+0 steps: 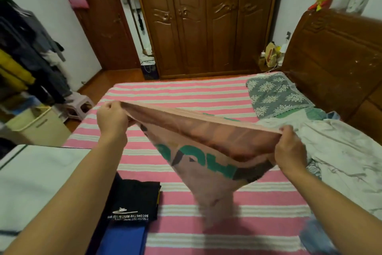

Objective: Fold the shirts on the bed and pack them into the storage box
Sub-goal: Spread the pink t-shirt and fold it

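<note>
Head view: the left hand (111,119) at nine o'clock and right hand (289,147) at three each pinch one edge of the pink shirt (206,151), stretching it above the bed (186,93), likely to flatten it for folding. A folded black shirt (134,201) waits at seven.

The single camera sat on my head, looking forward and down over my bed (186,93) toward the wardrobe (206,17). Wide-angled, it stayed close above my forearms, the headboard (334,58) at the right edge.
</note>
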### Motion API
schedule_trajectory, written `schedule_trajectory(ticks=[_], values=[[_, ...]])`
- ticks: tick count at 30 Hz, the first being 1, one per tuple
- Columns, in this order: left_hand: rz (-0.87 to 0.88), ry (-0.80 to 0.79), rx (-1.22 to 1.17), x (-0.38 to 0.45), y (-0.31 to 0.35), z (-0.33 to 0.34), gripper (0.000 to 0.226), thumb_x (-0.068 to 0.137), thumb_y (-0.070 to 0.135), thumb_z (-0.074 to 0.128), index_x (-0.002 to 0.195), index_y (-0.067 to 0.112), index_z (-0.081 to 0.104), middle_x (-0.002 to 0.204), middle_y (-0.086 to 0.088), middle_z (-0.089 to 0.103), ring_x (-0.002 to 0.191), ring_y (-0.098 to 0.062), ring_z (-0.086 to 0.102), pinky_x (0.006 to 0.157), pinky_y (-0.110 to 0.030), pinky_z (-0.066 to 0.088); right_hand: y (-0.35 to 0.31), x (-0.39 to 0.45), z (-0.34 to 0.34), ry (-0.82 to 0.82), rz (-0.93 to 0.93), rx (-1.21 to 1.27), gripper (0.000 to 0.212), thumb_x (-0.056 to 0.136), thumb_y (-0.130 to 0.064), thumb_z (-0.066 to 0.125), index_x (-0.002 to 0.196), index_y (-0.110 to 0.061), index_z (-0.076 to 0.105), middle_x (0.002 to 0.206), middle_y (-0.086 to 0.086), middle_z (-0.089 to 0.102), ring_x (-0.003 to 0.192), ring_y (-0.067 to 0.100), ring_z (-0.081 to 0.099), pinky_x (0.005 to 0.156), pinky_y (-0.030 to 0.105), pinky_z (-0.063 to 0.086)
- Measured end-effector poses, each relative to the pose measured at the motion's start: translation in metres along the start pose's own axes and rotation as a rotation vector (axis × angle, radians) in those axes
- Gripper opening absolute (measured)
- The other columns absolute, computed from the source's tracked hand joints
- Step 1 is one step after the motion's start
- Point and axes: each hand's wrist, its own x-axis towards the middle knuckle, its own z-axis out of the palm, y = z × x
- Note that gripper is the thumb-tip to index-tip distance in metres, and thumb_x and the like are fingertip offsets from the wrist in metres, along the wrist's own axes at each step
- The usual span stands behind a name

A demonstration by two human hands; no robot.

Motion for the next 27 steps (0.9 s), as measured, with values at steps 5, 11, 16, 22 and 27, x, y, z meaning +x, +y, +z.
schedule_trajectory(ticks=[5, 11, 16, 22, 27], values=[[-0.159, 0.085, 0.336, 0.032, -0.101, -0.055, 0.027, 0.096, 0.029, 0.042, 0.103, 0.011, 0.061, 0.102, -0.018, 0.069, 0.086, -0.039, 0.070, 0.081, -0.054, 0.061, 0.001, 0.006, -0.005, -0.051, -0.648, -0.351, 0.028, 0.071, 0.007, 0.071, 0.096, 0.000, 0.060, 0.084, 0.018, 0.052, 0.070, 0.037, 0.055, 0.051, 0.041, 0.047], [-0.289, 0.017, 0.648, -0.003, -0.210, -0.103, 0.040, 0.090, 0.037, 0.039, 0.080, 0.011, 0.067, 0.053, -0.003, 0.069, 0.065, -0.032, 0.070, 0.078, -0.050, 0.059, 0.054, -0.005, 0.030, -0.072, 0.460, -0.011, 0.033, 0.088, -0.016, 0.050, 0.111, 0.002, 0.064, 0.114, 0.024, 0.055, 0.101, 0.044, 0.057, 0.084, 0.044, 0.049], [-0.376, 0.005, 0.607, -0.012, -0.240, -0.109, 0.043, 0.081, 0.043, 0.042, 0.076, 0.014, 0.071, 0.060, -0.004, 0.071, 0.067, -0.035, 0.072, 0.077, -0.056, 0.060, 0.065, -0.008, 0.035, -0.209, 0.769, 0.146, 0.021, 0.085, -0.006, 0.056, 0.101, 0.005, 0.063, 0.095, 0.026, 0.067, 0.083, 0.043, 0.069, 0.082, 0.052, 0.059], [-0.375, -0.053, 0.826, -0.029, -0.259, -0.122, 0.024, 0.097, 0.016, 0.049, 0.088, 0.012, 0.071, 0.069, -0.009, 0.072, 0.065, -0.031, 0.069, 0.073, -0.045, 0.059, 0.071, -0.029, 0.017, -0.299, 0.661, 0.537, 0.036, 0.091, 0.010, 0.047, 0.102, -0.016, 0.069, 0.103, 0.019, 0.065, 0.078, 0.040, 0.067, 0.054, 0.039, 0.061], [-0.350, -0.177, 0.650, -0.070, -0.327, -0.143, 0.037, 0.099, -0.005, 0.041, 0.116, 0.010, 0.069, 0.092, -0.018, 0.072, 0.066, -0.029, 0.071, 0.062, -0.035, 0.062, 0.127, -0.120, 0.013, -0.452, 0.879, 0.634, 0.038, 0.096, 0.014, 0.030, 0.092, -0.004, 0.063, 0.083, 0.022, 0.065, 0.066, 0.032, 0.065, 0.048, 0.029, 0.058]])
